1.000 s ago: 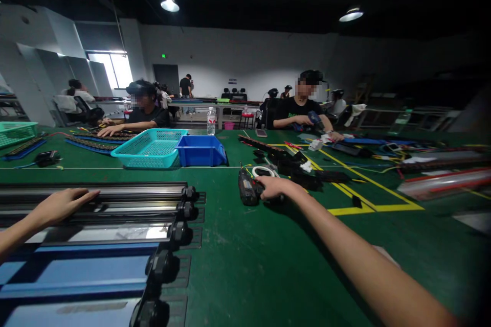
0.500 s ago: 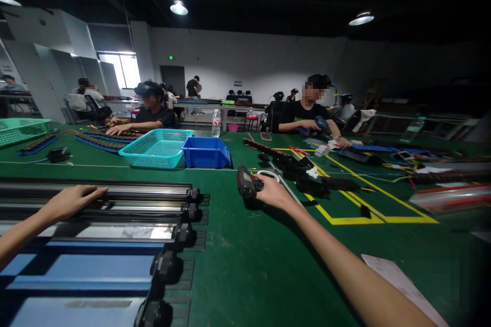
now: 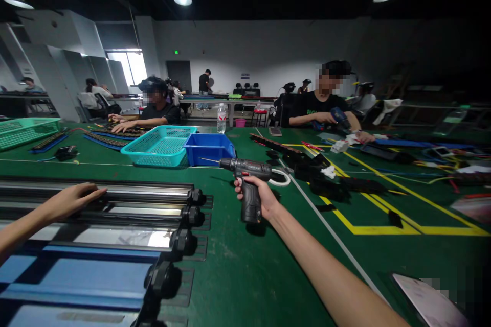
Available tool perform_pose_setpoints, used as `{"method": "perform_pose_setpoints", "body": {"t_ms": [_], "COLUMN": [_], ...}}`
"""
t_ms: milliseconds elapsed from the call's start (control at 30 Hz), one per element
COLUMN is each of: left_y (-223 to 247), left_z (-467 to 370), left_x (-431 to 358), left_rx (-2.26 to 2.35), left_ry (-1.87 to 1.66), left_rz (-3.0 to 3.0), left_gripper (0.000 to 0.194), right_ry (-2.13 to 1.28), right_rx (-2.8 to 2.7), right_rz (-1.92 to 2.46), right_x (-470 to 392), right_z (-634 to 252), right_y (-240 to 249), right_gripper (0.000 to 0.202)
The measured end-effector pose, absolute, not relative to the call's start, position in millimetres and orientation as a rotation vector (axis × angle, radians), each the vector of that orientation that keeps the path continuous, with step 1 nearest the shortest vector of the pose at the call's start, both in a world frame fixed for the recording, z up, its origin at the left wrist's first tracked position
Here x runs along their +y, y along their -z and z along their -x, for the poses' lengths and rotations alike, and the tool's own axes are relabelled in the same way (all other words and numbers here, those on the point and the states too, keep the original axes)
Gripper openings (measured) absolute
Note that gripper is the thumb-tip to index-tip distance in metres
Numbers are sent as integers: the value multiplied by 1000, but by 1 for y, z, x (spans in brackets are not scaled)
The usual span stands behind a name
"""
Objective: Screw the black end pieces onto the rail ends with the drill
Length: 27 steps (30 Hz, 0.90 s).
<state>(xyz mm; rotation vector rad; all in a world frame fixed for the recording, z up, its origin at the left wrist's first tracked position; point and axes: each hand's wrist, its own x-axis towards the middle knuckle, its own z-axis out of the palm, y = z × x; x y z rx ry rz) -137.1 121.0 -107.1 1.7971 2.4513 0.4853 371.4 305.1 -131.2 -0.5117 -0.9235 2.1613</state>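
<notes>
The right hand (image 3: 255, 196) enters from the lower right on an extended forearm, its grip closed around the handle of the cordless drill (image 3: 249, 169). The drill stands handle down, bit pointing left, at mid-surface, right of the long profiles (image 3: 88, 232); whether its base touches the surface (image 3: 233, 276) cannot be told. The left hand (image 3: 79, 199) reaches in from the left, palm down, grip open, fingers loosely extended over the rear profiles. Bare green surface extends from the profiles' right ends to the right forearm, and a narrower strip separates the rearmost profile from the turquoise basket (image 3: 159, 148) and blue bin (image 3: 210, 152). These two containers touch or nearly touch, between the drill and the far edge. The white ring (image 3: 283, 178) lies just behind the drill's rear end. Five black cable glands (image 3: 183, 240) are visible along the profile ends. Counted also: one turquoise basket, one blue bin, one green basket (image 3: 28, 132) towards the far left corner, one white ring, and one flat, pale-faced device (image 3: 427, 300) at lower right.
</notes>
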Motion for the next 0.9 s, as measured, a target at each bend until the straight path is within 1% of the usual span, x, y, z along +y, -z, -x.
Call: {"method": "perform_pose_setpoints", "body": {"t_ms": [100, 200, 367, 467, 533, 667, 900], "left_y": [95, 88, 87, 90, 94, 101, 102], "left_z": [127, 97, 13, -28, -42, -51, -56], "left_x": [131, 156, 212, 238, 249, 256, 256], "left_rx": [2261, 2150, 1800, 1583, 1493, 1450, 1586], "left_ry": [-485, -508, -485, -458, -429, -378, -368], "left_rz": [-1906, -2049, -2349, -2366, -2322, -2236, -2271], "left_gripper": [55, 48, 41, 40, 43, 47, 31], "right_ry": [-2213, -2256, -2262, -2252, -2248, -2267, -2374], "right_rx": [-875, -855, -812, -810, -807, -823, -847], "right_rz": [564, 551, 569, 631, 668, 617, 593], "right_x": [303, 301, 303, 303, 303, 304, 309], "right_z": [-386, -397, -407, -409, -410, -410, -406], "right_y": [151, 158, 154, 152, 152, 156, 162], "right_gripper": [19, 24, 36, 37, 38, 36, 31]}}
